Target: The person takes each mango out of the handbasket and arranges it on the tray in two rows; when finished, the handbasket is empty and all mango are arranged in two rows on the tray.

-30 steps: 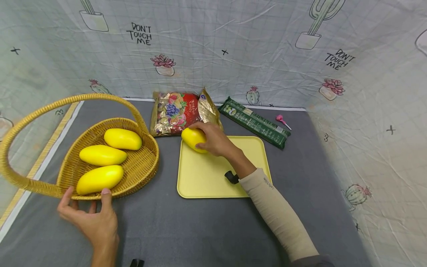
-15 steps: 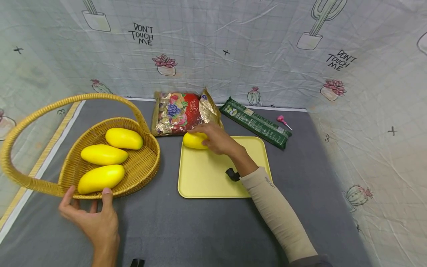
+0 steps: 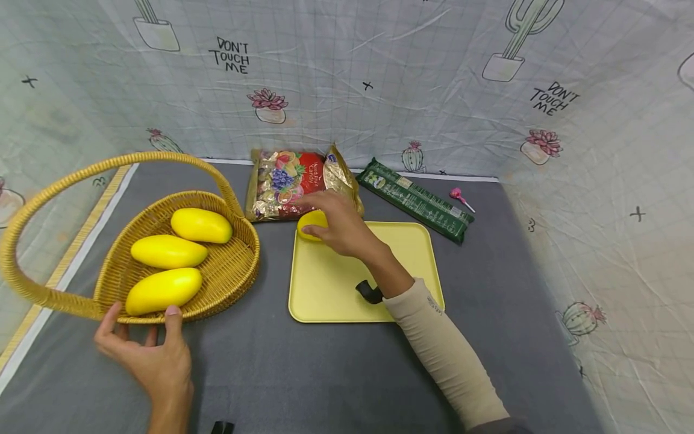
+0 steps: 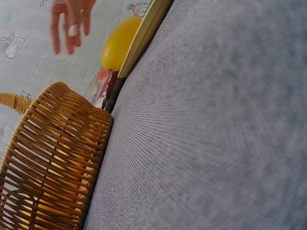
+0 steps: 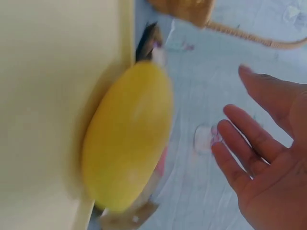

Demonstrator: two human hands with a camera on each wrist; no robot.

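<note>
My left hand [image 3: 149, 361] holds the near rim of a wicker basket [image 3: 230, 271], thumb and index fingertip at its edge. Inside the basket lie three yellow mangoes [image 3: 168, 251]. Another yellow mango [image 3: 308, 224] lies at the far left corner of a pale yellow tray [image 3: 336, 295], partly hidden by my right hand [image 3: 344, 226]. In the right wrist view that hand [image 5: 268, 148] has its fingers spread and stands apart from the mango [image 5: 129, 139]. The left wrist view shows the basket's woven side [image 4: 57, 148] close up.
A red and gold candy bag [image 3: 287, 184] lies just behind the tray. To its right are a long green packet [image 3: 414, 199] and a pink lollipop [image 3: 456, 193]. The basket's tall handle [image 3: 116, 160] arches up on the left, and a printed cloth hangs behind the grey table [image 3: 303, 380].
My right hand has let go of the mango, which now lies at the tray's far left corner, and has lifted with its fingers opened. The left hand stays at the basket rim.
</note>
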